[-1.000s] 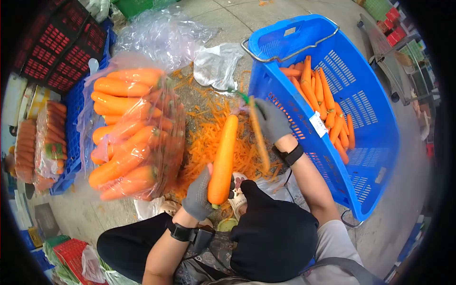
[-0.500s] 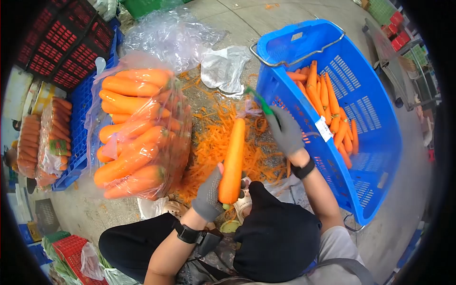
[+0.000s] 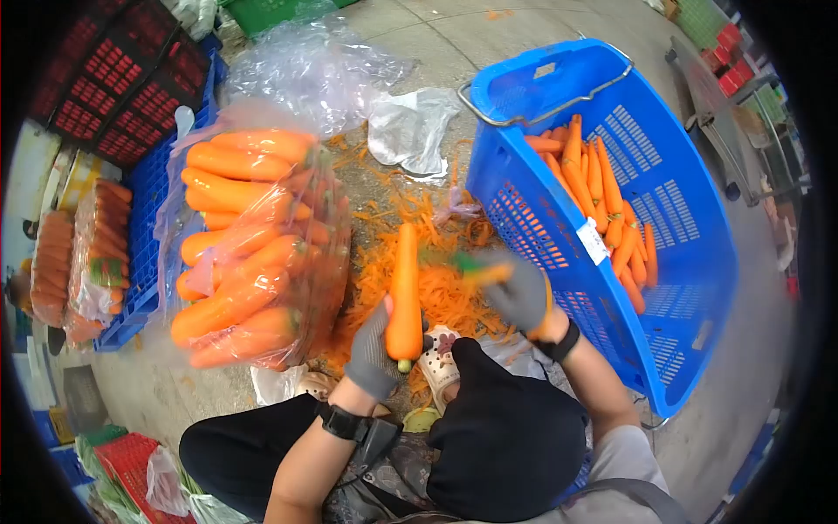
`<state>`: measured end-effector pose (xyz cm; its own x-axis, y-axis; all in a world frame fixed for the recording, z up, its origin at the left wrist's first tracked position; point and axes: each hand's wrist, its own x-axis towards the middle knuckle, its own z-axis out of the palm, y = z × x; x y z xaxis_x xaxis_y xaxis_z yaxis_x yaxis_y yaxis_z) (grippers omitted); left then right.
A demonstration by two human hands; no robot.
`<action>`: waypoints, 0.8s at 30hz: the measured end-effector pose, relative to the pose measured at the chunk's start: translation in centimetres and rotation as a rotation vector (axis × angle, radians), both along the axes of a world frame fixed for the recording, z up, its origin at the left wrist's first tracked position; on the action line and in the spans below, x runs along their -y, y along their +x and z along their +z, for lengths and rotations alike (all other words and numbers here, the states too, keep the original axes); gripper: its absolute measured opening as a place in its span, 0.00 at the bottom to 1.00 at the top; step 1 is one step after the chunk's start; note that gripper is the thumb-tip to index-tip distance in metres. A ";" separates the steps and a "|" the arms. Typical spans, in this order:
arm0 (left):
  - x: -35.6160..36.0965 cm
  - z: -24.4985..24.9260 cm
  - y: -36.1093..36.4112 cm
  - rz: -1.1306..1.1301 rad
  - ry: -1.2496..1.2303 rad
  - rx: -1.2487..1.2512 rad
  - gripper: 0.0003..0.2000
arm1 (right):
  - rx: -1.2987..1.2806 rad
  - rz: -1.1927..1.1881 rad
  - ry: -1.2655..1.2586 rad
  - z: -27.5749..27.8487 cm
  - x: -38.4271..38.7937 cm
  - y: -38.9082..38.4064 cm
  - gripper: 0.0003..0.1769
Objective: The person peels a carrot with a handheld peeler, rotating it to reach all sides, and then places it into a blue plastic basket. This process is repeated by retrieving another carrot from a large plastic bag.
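Observation:
My left hand (image 3: 375, 354), in a grey glove, is wrapped round the lower part of a large carrot (image 3: 404, 279). The carrot stands nearly upright in view, its stem end down by my palm. To its right, my gloved right hand (image 3: 517, 295) grips a green peeler (image 3: 471, 265), smeared by motion, with orange peel around it. A gap separates the peeler from the carrot. Below both lies a heap of carrot peelings (image 3: 445, 293) on the floor. At the left stands a clear plastic bag (image 3: 336, 253) packed with large carrots (image 3: 240, 205).
A blue basket (image 3: 515, 192) with a metal handle leans at the right, with several carrots (image 3: 611, 218) inside. Crumpled clear plastic (image 3: 305, 70) and a white bag (image 3: 406, 131) lie ahead. Black crates (image 3: 131, 87) and a blue pallet (image 3: 148, 210) stand at the left, near bagged carrots (image 3: 105, 236).
The carrot has shifted slightly left and tilted more upright in my left hand. My right hand has come down and nearer me with the peeler, now blurred.

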<state>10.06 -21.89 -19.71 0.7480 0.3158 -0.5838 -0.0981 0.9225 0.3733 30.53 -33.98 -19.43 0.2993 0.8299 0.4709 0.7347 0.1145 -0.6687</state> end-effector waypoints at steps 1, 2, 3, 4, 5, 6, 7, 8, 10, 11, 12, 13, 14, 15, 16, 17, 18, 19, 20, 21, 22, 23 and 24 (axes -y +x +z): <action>-0.5 -0.1 0.0 0.002 -0.050 -0.010 0.23 | 0.008 0.109 -0.149 0.8 1.1 -1.8 0.14; -0.8 -0.1 0.1 -0.001 -0.100 -0.015 0.24 | 0.022 0.215 -0.298 1.5 1.9 -2.9 0.14; -0.7 -0.1 0.1 -0.001 -0.100 -0.015 0.24 | 0.022 0.215 -0.299 1.2 1.8 -3.1 0.14; -0.5 0.0 0.1 -0.066 -0.061 -0.037 0.25 | 0.020 0.167 -0.298 0.5 1.6 -3.5 0.14; -0.1 0.2 0.2 -0.132 -0.024 -0.058 0.25 | 0.017 0.118 -0.300 -0.3 1.6 -3.7 0.14; 0.4 1.9 0.6 -0.159 0.002 -0.050 0.25 | -0.100 -0.190 -0.261 -1.6 1.0 -2.5 0.14; 0.9 2.1 0.4 -0.163 -0.005 -0.050 0.25 | -0.101 -0.194 -0.269 -2.6 0.5 -0.9 0.14; 1.2 2.2 0.1 -0.164 -0.028 -0.027 0.24 | -0.182 -0.289 -0.214 -3.4 0.2 1.2 0.14; 0.7 2.6 0.2 -0.134 -0.042 0.043 0.24 | -0.257 -0.368 -0.139 -2.4 -0.6 1.7 0.15; 0.5 1.8 0.1 -0.121 -0.041 0.037 0.24 | -0.130 -0.185 -0.124 -0.6 0.4 -0.1 0.15; 0.1 0.4 0.1 -0.074 -0.079 -0.011 0.25 | -0.003 -0.007 -0.106 0.9 1.2 -1.7 0.15; -0.5 0.2 0.6 -0.031 -0.113 -0.053 0.25 | -0.002 -0.004 -0.102 1.7 1.4 -2.7 0.15; -0.7 0.6 0.3 -0.133 -0.028 0.010 0.25 | 0.020 0.177 -0.234 2.4 1.6 -3.8 0.15; -0.7 0.7 0.3 -0.137 -0.029 0.009 0.25 | 0.039 0.355 -0.365 2.6 1.7 -4.4 0.15; -0.6 0.7 0.3 -0.123 -0.086 0.017 0.26 | -0.015 0.309 -0.329 1.9 1.7 -3.9 0.15; -0.5 0.8 0.4 -0.107 -0.143 0.026 0.26 | -0.038 0.070 -0.252 0.5 1.1 -3.0 0.14; -0.2 0.8 0.2 -0.109 -0.145 0.027 0.26 | -0.058 -0.170 -0.173 -0.6 0.5 -1.9 0.14; 0.4 0.8 -0.1 -0.167 -0.123 0.041 0.27 | -0.056 -0.176 -0.179 -0.8 0.1 -0.7 0.14; 0.6 1.0 -0.1 -0.222 -0.095 0.058 0.27 | -0.057 -0.303 -0.115 -0.8 -0.5 0.8 0.14; 0.5 1.3 0.2 -0.221 -0.090 0.062 0.27 | -0.059 -0.426 -0.046 -0.8 -0.9 1.7 0.13; 0.6 1.8 0.4 -0.165 -0.068 0.024 0.27 | -0.060 -0.419 -0.041 0.1 -0.4 1.3 0.13; 0.6 2.0 0.3 -0.105 -0.051 -0.020 0.27 | -0.025 -0.156 -0.142 1.7 0.9 -0.1 0.13; 0.2 1.8 0.4 -0.082 -0.085 -0.088 0.26 | 0.012 0.103 -0.239 2.6 2.0 -1.3 0.13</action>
